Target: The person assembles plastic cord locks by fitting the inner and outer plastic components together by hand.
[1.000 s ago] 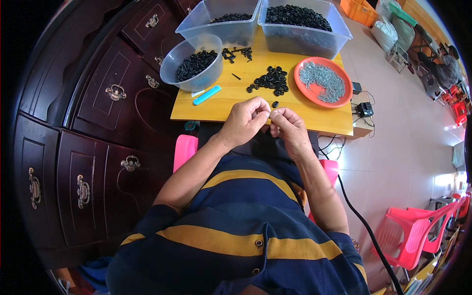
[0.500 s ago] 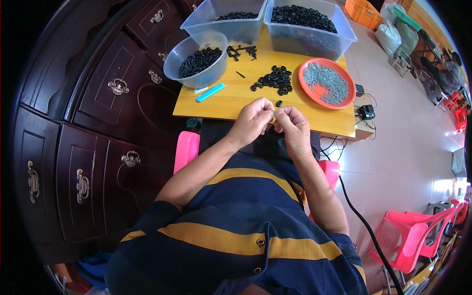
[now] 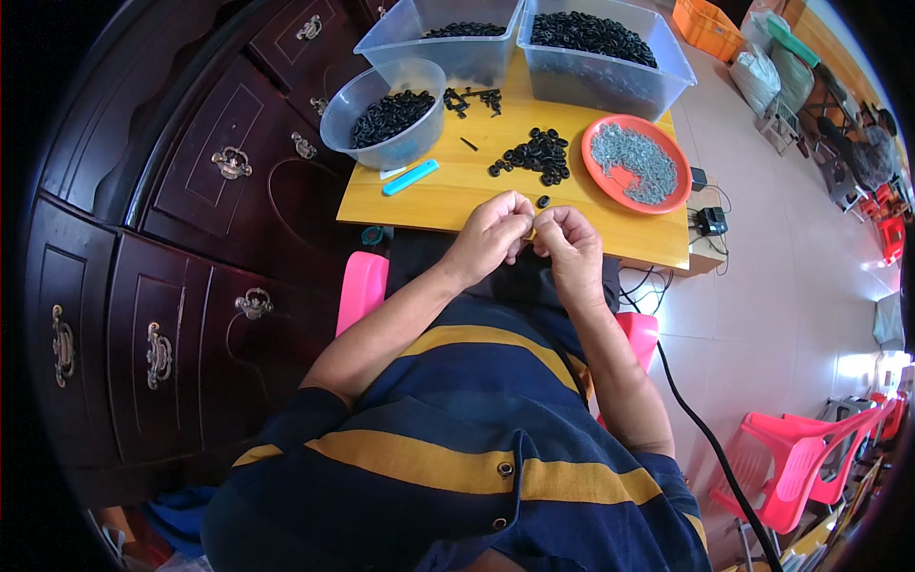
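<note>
Just over the near edge of the yellow wooden table [image 3: 429,212], my left hand [image 3: 489,236] and my right hand [image 3: 573,255] meet, fingertips almost touching. Each is closed in a pinch, and whatever they hold is too small and hidden to name. One small black ring-like part [image 3: 543,202] lies on the table right beyond my fingers. Farther back is a loose pile of similar black parts [image 3: 536,155]. To the right of the pile, an orange-red plate [image 3: 590,170] carries many small grey metal pieces [image 3: 637,157].
A round clear tub [image 3: 335,133] of black parts stands at left, beside a light-blue bar-shaped tool [image 3: 410,178]. Two clear bins [image 3: 596,91] [image 3: 457,62] of black parts stand at the back. Dark drawers [image 3: 200,162] flank the left; a black cable [image 3: 701,419] hangs at right.
The view has shifted very slightly. My hands stay pinched together in nearly the same place, with only a small movement of the fingers.
</note>
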`<state>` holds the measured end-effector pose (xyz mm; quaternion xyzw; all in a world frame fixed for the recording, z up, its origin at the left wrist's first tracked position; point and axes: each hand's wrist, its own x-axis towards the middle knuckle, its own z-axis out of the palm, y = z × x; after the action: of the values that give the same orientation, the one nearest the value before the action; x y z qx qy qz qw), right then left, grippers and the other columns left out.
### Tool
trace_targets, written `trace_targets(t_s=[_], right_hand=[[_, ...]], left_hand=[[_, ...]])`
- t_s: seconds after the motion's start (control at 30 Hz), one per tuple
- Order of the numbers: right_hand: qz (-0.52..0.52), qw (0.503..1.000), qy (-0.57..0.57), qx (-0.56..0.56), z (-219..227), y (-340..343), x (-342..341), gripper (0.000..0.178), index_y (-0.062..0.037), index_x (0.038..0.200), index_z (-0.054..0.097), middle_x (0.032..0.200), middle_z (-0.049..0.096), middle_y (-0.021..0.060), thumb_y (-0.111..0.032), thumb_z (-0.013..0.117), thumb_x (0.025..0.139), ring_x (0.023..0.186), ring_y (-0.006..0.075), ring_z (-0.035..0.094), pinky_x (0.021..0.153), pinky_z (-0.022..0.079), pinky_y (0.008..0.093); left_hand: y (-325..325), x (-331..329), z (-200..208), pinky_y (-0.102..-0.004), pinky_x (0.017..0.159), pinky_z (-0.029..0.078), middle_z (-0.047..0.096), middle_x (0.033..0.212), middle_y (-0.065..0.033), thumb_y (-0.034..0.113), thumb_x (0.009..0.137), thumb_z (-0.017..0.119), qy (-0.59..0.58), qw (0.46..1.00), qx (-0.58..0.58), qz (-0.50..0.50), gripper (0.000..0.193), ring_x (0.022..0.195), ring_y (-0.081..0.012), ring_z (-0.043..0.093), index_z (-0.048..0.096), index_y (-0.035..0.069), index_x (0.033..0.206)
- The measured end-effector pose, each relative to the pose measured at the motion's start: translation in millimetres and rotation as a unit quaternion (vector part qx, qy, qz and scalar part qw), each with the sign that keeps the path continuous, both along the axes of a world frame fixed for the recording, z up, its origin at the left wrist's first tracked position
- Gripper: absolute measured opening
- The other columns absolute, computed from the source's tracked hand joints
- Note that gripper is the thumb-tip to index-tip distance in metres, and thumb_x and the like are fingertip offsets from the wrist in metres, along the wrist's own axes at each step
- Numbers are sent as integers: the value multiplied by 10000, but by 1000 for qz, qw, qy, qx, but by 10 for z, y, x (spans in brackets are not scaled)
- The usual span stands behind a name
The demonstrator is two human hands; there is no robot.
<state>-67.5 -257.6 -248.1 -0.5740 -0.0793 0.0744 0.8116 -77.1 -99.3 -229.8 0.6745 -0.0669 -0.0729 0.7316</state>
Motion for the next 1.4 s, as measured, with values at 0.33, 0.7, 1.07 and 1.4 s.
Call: trace_targets(t_s=[0.33, 0.7, 1.07, 1.4], right_hand=[[53, 994, 62, 69, -25, -75, 56, 146, -79, 926, 636, 736, 596, -29, -210, 633, 990, 640, 55, 525, 623, 418, 210], [89, 989, 85, 76, -74, -33, 71, 183, -89, 1007, 631, 820, 632, -16, -269, 663, 997, 672, 64, 554, 633, 448, 214], [52, 997, 32, 42, -101, -34, 47, 188, -25, 1162, 660, 890, 655, 9, -129, 616, 1012, 704, 71, 581, 665, 506, 225], [58, 998, 13, 5, -87, -23, 27, 211, -14, 1199, 645, 910, 604, -11, -96, 596, 1011, 708, 63, 571, 666, 506, 222]], left_hand=[[-72, -47, 98, -184, 573, 435, 639, 877, 11, 102, 994, 617, -75, 996, 26, 39, 105, 660, -18, 514, 625, 31, 1070], [40, -14, 114, -208, 619, 502, 639, 828, 12, 47, 978, 609, -110, 988, 83, 65, 55, 712, -27, 582, 640, 3, 967], [120, -10, 74, -181, 563, 417, 589, 812, 48, 116, 989, 621, -131, 980, 126, 74, 80, 628, -8, 481, 634, 36, 996], [158, 2, 26, -219, 576, 440, 593, 784, 27, 73, 978, 598, -107, 981, 150, 65, 65, 636, -30, 494, 627, 15, 972]])
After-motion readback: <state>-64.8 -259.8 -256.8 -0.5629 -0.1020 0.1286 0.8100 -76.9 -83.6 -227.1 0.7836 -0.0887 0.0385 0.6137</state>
